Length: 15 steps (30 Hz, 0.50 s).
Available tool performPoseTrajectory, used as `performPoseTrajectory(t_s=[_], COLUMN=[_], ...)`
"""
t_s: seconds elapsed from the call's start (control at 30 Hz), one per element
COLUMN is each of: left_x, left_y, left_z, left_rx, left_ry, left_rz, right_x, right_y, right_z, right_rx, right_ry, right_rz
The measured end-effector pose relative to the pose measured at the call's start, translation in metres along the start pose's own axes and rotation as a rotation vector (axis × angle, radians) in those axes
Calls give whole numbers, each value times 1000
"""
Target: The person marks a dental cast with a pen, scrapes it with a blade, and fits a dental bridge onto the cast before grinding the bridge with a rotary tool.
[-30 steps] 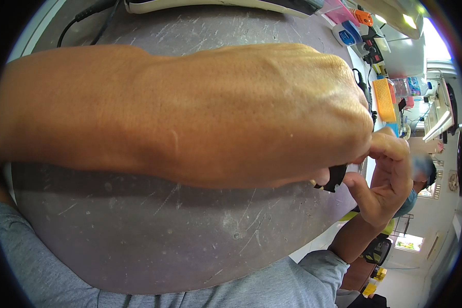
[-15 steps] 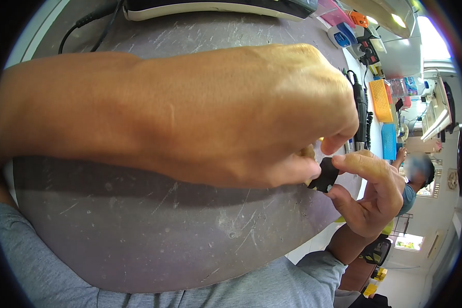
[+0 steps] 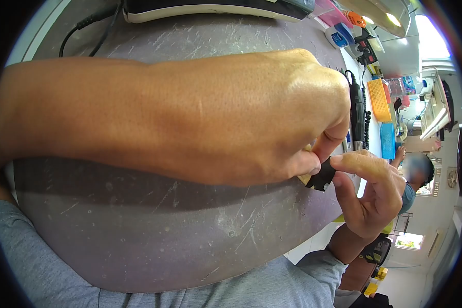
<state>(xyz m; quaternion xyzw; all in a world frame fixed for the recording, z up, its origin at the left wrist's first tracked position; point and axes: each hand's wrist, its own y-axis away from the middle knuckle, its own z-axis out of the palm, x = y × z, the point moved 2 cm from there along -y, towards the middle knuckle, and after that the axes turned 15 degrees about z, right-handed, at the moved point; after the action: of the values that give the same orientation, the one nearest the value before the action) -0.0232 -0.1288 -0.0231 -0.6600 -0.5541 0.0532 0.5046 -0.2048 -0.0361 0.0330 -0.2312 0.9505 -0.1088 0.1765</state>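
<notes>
My left hand [image 3: 277, 118] reaches in from the left, back of the hand up, with its thumb and fingers closed at a small black piece [image 3: 323, 177]. The piece is thin and bent, with a pale tan underside showing along one edge, like a scrap of sandpaper. From the other side my right hand [image 3: 372, 190] pinches the same black piece between thumb and index finger. A yellowish bit [image 3: 308, 147] peeks out among my left fingers, mostly hidden; I cannot tell what it is. Both hands are over the scratched grey benchtop [image 3: 200, 226].
Behind my hands lie a black handpiece [image 3: 358, 110] with a coiled cord, an orange basket [image 3: 379, 100] and a blue basket [image 3: 387, 140]. A blue-and-white jar [image 3: 339, 37] and a cream-edged device [image 3: 220, 9] stand farther along. Another person [image 3: 418, 172] is at the right.
My left fingers have drawn in toward the thumb. The black piece has shifted slightly left and turned, showing more tan edge. My right thumb has moved up along it.
</notes>
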Motion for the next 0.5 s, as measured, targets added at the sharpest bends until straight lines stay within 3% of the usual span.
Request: performPoseTrajectory(t_s=[0.13, 0.23, 0.37, 0.5], left_x=[1, 0, -3, 5], left_y=[0, 0, -1, -5], left_z=[1, 4, -1, -1], left_rx=[-23, -8, 4, -120], left_ry=[-45, -70, -107, -215], left_rz=[50, 92, 178, 163], right_x=[-2, -1, -3, -3], right_y=[1, -2, -1, -1], right_z=[1, 2, 5, 4], right_rx=[-2, -58, 16, 5], right_ry=[-21, -27, -46, -24], right_rz=[76, 5, 69, 58])
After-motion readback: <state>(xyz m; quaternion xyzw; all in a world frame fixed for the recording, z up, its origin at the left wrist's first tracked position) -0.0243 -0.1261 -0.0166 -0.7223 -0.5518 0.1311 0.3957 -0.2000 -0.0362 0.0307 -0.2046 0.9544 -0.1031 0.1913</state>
